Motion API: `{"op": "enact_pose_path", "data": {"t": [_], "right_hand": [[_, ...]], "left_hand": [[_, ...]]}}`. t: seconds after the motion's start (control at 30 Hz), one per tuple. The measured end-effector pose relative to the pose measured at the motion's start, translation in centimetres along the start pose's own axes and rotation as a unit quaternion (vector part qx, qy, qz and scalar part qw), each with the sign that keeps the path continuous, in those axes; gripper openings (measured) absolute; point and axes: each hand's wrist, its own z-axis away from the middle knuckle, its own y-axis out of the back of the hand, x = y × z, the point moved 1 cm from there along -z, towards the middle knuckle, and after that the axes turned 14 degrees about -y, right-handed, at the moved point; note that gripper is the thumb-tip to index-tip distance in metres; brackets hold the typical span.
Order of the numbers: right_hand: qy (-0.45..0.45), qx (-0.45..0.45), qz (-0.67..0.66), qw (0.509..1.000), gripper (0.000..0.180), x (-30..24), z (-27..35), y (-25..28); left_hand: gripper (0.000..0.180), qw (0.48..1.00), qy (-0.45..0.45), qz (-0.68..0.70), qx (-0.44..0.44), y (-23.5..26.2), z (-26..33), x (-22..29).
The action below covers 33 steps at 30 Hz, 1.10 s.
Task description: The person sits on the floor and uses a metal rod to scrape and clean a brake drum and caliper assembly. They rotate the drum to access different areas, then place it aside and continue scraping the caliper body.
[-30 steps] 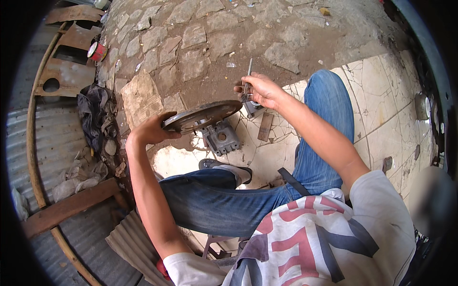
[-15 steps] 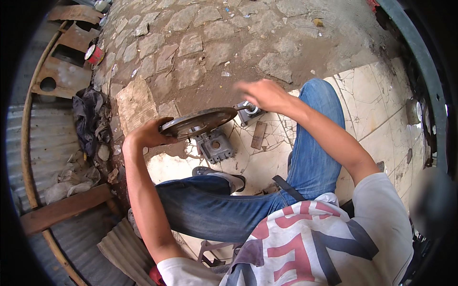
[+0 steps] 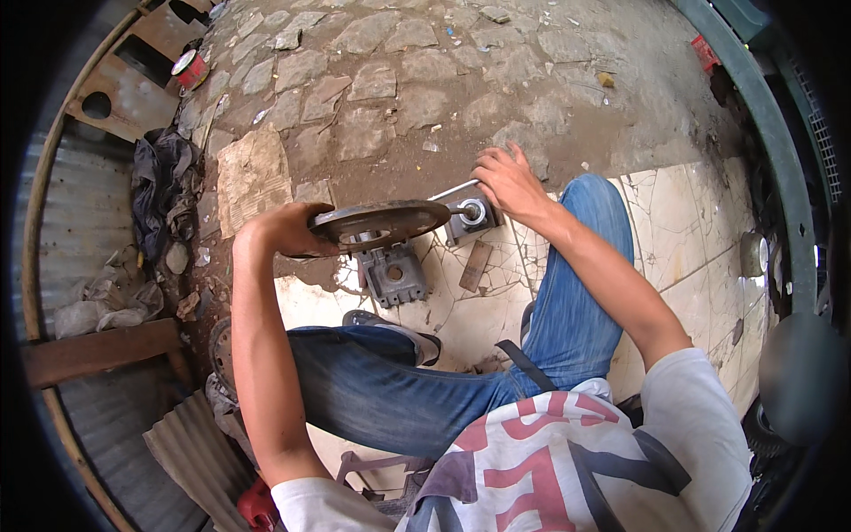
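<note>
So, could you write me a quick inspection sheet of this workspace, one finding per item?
Surface: cracked pale tiles beside rough stone paving.
Work things: round metal disc, thin metal rod, two metal castings and a flat bar on the tiles.
Clutter: red tin, dark cloth, crumpled plastic, all on the left.
Hands: left hand grips the disc's rim; right hand holds the rod's end.
Cables: nothing seen.
Surroundings: corrugated metal sheet at left, green metal frame at right.
</note>
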Motion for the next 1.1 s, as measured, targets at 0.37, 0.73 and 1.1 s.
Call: {"op": "enact_pose_path", "data": {"t": [0.37,0.73,1.1], "right_hand": [[-0.097,-0.096,-0.040,0.990,0.022,1.4,0.3,-1.7],[-0.410,-0.112,-0.562,0.710,0.038,0.4,-0.1,-0.7],[-0.198,0.014,-0.308,0.930,0.038,0.3,-0.6,-0.6]], "left_hand": [[0.078,1.000,0.011,-0.007,-0.002,0.4,0.3,0.6],[0.081,0.999,0.028,-0.013,-0.009,0.6,0.7,1.4],[0.081,0.998,0.023,0.054,0.001,0.5,0.0,0.5]]}}
